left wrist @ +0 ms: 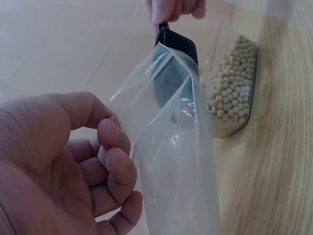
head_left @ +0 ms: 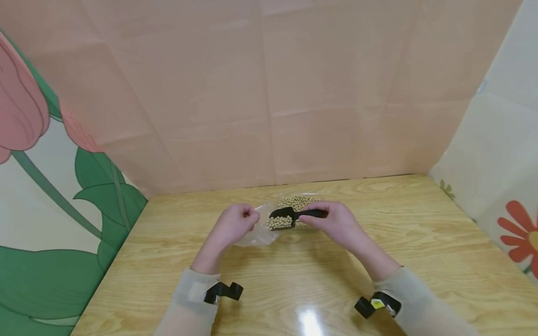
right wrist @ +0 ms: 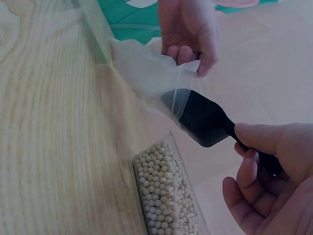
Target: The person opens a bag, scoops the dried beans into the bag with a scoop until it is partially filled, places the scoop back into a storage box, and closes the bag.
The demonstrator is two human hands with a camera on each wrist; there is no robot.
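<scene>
My left hand point(head_left: 234, 225) pinches the edge of a clear zip bag point(left wrist: 171, 171) between thumb and forefinger, the other fingers curled in. My right hand point(head_left: 338, 223) grips the handle of a black scoop point(right wrist: 203, 120) from the right. Round, pale beans point(head_left: 279, 223) fill the scoop's bowl in the head view. Its front end sits inside the bag's mouth, showing through the film in both wrist views. Just behind the scoop stands a clear plastic container point(left wrist: 214, 55) with many more of these beans point(right wrist: 159, 191) in it.
Everything is on a light wood-grain table point(head_left: 269, 284). A pink sheet point(head_left: 269, 102) hangs along the back edge. Flower-printed panels flank the table, with a green leaf point(head_left: 38, 275) on the left and a red flower point(head_left: 519, 231) on the right.
</scene>
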